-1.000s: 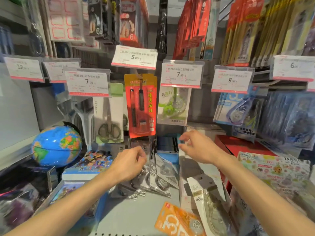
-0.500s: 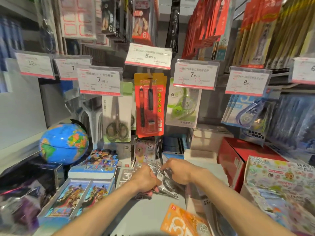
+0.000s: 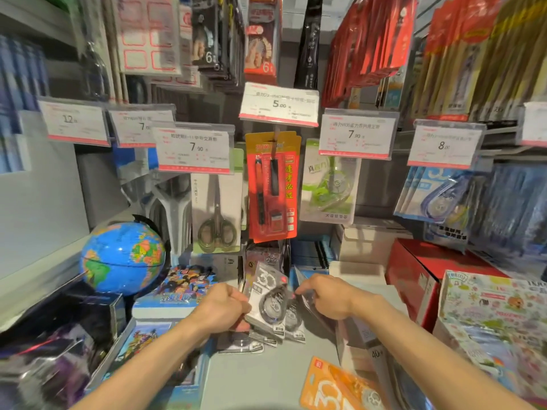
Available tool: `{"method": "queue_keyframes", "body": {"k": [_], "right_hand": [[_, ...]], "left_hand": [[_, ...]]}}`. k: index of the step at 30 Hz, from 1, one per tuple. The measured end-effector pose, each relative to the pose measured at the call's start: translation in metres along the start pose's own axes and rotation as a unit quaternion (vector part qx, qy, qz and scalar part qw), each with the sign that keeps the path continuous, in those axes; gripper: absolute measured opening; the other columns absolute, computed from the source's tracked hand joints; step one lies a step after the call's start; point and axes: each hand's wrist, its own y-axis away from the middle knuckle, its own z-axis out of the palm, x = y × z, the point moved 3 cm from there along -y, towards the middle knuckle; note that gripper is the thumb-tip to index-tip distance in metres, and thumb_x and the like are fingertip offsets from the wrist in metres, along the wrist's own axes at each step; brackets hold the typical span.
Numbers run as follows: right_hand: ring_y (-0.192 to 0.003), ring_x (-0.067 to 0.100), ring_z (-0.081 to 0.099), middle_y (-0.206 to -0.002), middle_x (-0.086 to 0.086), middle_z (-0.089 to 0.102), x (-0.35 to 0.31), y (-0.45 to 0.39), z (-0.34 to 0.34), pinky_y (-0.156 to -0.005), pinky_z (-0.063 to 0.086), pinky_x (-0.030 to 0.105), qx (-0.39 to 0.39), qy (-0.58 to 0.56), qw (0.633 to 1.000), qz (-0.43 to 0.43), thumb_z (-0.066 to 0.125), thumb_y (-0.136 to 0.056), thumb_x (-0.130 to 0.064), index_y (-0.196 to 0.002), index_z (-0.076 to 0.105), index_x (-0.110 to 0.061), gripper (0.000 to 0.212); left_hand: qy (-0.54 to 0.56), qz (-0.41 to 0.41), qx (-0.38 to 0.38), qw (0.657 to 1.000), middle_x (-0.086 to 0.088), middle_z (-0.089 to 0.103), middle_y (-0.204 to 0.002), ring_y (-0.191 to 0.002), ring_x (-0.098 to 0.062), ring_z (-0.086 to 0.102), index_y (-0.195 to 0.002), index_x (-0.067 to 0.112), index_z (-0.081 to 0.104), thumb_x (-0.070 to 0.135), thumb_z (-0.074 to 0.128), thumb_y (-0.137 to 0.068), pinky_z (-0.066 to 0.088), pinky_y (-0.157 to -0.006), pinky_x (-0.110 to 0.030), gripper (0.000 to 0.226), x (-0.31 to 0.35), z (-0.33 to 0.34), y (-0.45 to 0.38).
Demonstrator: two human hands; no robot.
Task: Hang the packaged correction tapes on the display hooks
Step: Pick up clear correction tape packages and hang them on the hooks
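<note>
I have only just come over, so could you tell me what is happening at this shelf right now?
A person is restocking a stationery display. Their left hand grips a fanned bunch of grey packaged correction tapes low over the shelf, while the right hand pinches the right edge of the bunch. None of these is on a hook yet; a green correction tape already hangs above, under a 7.90 price tag.
</note>
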Motion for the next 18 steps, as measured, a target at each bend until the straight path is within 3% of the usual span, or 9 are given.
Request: {"method": "queue_keyframes", "body": {"k": [3, 7, 10, 14, 18], "right_hand": [[-0.132, 0.028, 0.046, -0.141, 0.008, 0.053, -0.007, -0.001, 0.002, -0.106, 0.042, 0.036, -0.001, -0.005, 1.000, 0.006, 0.036, -0.087, 0.006, -0.139, 0.055, -0.019, 0.061], [-0.136, 0.024, 0.046, -0.147, 0.005, 0.052, -0.017, 0.004, -0.001, -0.106, 0.038, 0.027, 0.038, -0.052, 0.998, 0.022, 0.037, -0.096, -0.002, -0.142, 0.053, -0.017, 0.050], [-0.131, 0.019, 0.051, -0.145, 0.002, 0.055, -0.018, 0.015, -0.009, -0.102, 0.038, 0.024, 0.094, -0.103, 0.990, 0.035, 0.039, -0.104, -0.019, -0.142, 0.052, -0.017, 0.040], [-0.113, 0.015, 0.059, -0.132, 0.003, 0.063, -0.012, 0.037, -0.025, -0.091, 0.042, 0.023, 0.141, -0.190, 0.970, 0.051, 0.046, -0.103, -0.037, -0.143, 0.049, -0.017, 0.045], [-0.112, 0.015, 0.062, -0.126, -0.001, 0.064, 0.003, 0.067, -0.036, -0.091, 0.049, 0.029, 0.171, -0.237, 0.955, 0.059, 0.050, -0.099, -0.048, -0.148, 0.043, -0.023, 0.056]], "left_hand": [[0.000, 0.011, -0.008, 1.000, -0.005, 0.066, -0.064, -0.068, -0.025, 0.074, -0.084, 0.004, 0.062, 0.003, 0.070, -0.089, 0.064, -0.070, -0.037, 0.009, -0.007, -0.016, 0.003], [0.059, 0.016, -0.035, 0.997, -0.014, 0.067, -0.078, -0.068, -0.018, 0.070, -0.100, -0.003, 0.062, 0.000, 0.069, -0.090, 0.062, -0.067, -0.029, 0.012, -0.013, -0.022, 0.008], [0.092, 0.028, -0.057, 0.994, -0.004, 0.067, -0.063, -0.060, -0.012, 0.068, -0.098, -0.004, 0.063, -0.002, 0.069, -0.089, 0.064, -0.072, -0.033, 0.010, -0.013, -0.014, 0.009], [0.147, 0.043, -0.078, 0.985, -0.002, 0.068, -0.058, -0.059, -0.013, 0.068, -0.093, -0.002, 0.064, -0.003, 0.068, -0.089, 0.062, -0.069, -0.030, 0.006, -0.005, 0.008, 0.016], [0.174, 0.055, -0.106, 0.977, -0.009, 0.068, -0.066, -0.067, -0.023, 0.068, -0.094, -0.001, 0.064, -0.002, 0.068, -0.090, 0.056, -0.056, -0.019, 0.005, 0.018, 0.040, 0.034]]}}
